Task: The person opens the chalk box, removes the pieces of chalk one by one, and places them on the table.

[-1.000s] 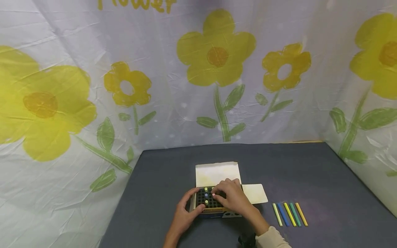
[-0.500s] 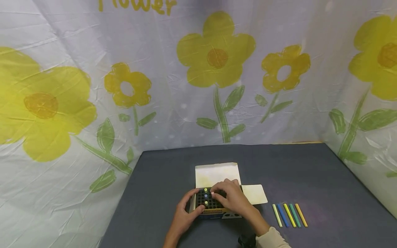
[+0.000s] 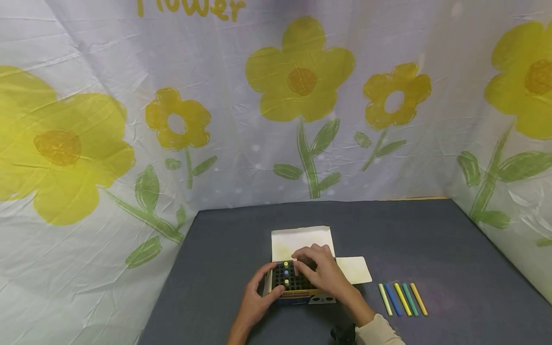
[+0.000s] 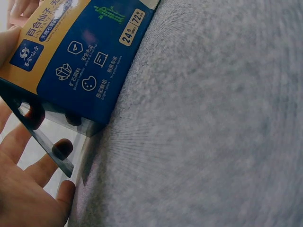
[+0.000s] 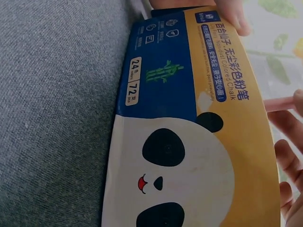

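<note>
A cream sleeve comes in at about four o'clock from the chalk box, with a black object beside it, too dark to identify. The left hand is at eight o'clock, thumb and fingers spread apart, gripping the box's left end. The box sits open on the grey desk; its near side shows a panda picture and printed writing. In its black rack, toward nine o'clock, three chalk sticks stand in a line: yellow, blue and yellow.

Over the rack, the right hand is nearly closed, thumb and forefinger pinching a pink chalk stick held roughly upright; whether its lower end is in a hole, I cannot tell.

Between three and four o'clock, well apart from the box, five chalk sticks lie side by side: pale yellow, blue, yellow, green, orange. A white side flap points to three o'clock, the white lid to twelve. Beyond the desk hangs a white curtain with yellow flowers.
</note>
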`<state>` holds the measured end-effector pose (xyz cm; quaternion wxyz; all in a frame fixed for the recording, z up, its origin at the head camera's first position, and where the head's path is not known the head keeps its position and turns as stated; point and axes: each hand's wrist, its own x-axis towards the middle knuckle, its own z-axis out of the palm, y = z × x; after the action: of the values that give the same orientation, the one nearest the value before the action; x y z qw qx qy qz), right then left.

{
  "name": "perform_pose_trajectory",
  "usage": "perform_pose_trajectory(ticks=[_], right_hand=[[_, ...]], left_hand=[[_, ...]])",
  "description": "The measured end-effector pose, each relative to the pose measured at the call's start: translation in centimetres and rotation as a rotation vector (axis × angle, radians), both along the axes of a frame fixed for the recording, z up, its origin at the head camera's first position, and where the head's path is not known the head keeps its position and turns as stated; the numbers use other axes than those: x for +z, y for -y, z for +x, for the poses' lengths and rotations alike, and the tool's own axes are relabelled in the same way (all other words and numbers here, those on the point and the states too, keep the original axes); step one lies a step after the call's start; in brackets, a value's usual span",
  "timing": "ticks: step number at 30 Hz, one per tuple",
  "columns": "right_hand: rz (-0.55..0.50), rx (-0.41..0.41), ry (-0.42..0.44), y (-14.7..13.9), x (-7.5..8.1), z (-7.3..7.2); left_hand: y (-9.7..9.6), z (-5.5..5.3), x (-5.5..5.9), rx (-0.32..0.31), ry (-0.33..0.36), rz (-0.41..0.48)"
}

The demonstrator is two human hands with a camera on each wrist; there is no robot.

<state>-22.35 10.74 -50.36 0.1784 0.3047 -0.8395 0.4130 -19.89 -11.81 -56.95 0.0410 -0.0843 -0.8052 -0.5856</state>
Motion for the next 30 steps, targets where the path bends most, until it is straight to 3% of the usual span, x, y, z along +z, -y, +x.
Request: perform_pose_trajectory(ticks=[6,18,30], right_hand=[[-0.044,-0.048,-0.063,-0.3,0.3,-0.1],[-0.171,-0.117,-0.063,-3.1,1.0,-0.5],[-0.259,-0.214,0.063,-8.3,0.5,-0.1]], left_hand=[[-0.1,0.0,-0.1,0.001,-0.005,-0.020],[-0.1,0.0,-0.2,0.000,0.002,-0.042],[0.0,-0.1,-0.1,0.005,0.018,-0.029]])
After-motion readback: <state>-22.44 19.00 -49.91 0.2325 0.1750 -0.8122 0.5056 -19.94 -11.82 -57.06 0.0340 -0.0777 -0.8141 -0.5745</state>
